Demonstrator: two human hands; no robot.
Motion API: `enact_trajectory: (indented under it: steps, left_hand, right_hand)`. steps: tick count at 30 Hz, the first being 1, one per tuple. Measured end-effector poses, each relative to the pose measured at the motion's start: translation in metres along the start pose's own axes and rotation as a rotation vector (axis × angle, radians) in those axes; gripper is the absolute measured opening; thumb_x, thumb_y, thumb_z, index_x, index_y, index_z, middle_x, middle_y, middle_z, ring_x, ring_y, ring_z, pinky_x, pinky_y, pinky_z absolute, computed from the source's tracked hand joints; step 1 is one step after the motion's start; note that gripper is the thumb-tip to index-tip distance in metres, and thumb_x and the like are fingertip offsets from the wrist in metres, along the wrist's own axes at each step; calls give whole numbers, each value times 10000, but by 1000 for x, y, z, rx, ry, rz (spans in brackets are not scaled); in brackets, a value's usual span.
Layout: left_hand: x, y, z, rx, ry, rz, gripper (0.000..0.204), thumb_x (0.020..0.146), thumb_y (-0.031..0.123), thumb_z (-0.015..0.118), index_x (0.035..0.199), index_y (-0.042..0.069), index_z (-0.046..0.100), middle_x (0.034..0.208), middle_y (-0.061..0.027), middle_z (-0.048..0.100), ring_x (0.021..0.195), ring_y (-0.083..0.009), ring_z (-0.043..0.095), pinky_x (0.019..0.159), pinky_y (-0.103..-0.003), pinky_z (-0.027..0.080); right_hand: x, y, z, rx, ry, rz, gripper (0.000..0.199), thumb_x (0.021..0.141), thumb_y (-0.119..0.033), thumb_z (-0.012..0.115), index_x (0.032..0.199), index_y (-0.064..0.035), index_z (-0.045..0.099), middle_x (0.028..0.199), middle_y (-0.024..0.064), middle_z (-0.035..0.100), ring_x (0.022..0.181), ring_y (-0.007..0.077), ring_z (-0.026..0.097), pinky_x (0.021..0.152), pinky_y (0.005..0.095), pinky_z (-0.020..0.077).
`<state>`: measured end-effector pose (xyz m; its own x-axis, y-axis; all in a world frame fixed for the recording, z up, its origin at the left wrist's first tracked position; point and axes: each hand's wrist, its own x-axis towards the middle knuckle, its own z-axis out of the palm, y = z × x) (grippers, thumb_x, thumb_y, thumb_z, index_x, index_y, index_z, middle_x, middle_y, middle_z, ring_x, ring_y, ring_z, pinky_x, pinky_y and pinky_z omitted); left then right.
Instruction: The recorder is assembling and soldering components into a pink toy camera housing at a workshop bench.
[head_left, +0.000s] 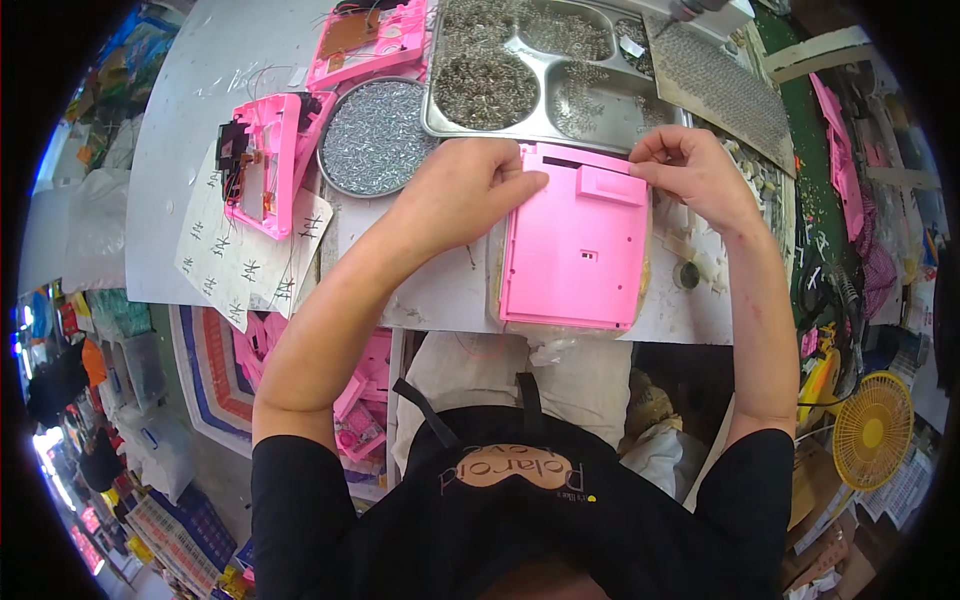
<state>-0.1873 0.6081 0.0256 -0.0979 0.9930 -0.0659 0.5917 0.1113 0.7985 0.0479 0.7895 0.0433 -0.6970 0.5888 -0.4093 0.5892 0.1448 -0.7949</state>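
Head view. A flat pink plastic housing (575, 245) lies face down on the worktable (440, 290), directly in front of the person; all positions below are taken from it.

Left hand (470, 190): curled, fingers drawn together, fingertips pressed on the housing's upper left edge. It steadies the part; nothing is held in it.

Right hand (690, 170): fingers pinched together at the housing's upper right corner, beside the raised rectangular cover. Whether a small part sits between the fingertips cannot be told.

Beyond the housing stands a compartmented steel tray (545, 125) of small metal parts. Up and to the left is a round dish (372, 137) of screws. Further left, a second pink shell (268, 165) with loose wires rests on paper sheets (245, 262).

Risks, as judged:
- The housing sits on a crinkled clear bag, not on bare table. Uneven pressure from either hand could make it slide or rock.
- A small piece dropped at the upper right corner would likely be lost among the clutter to the right.
- The dish is just beside the left wrist. A sideways sweep could tip it and scatter the screws.
- Force at one corner could flex the thin shell.
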Motion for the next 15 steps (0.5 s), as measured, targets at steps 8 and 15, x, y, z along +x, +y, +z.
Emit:
enact_trajectory:
  steps: [8, 15]
  left_hand:
    - [-35, -54, -38, 638, 331, -334, 224, 907, 251, 693, 921, 29, 672, 934, -167, 706, 907, -375, 687, 797, -493, 536]
    - [-49, -70, -43, 502, 472, -160, 170, 913, 182, 672, 948, 24, 722, 945, -201, 705, 884, -403, 671, 790, -490, 514]
  right_hand:
    - [47, -87, 72, -615, 274, -861, 145, 824, -150, 746, 948, -77, 744, 899, 53, 703, 881, 223, 631, 791, 370, 525]
    - [125, -138, 164, -1155, 8, -856, 137, 821, -165, 677, 897, -104, 772, 928, 61, 740, 1047, 286, 624, 854, 474, 515]
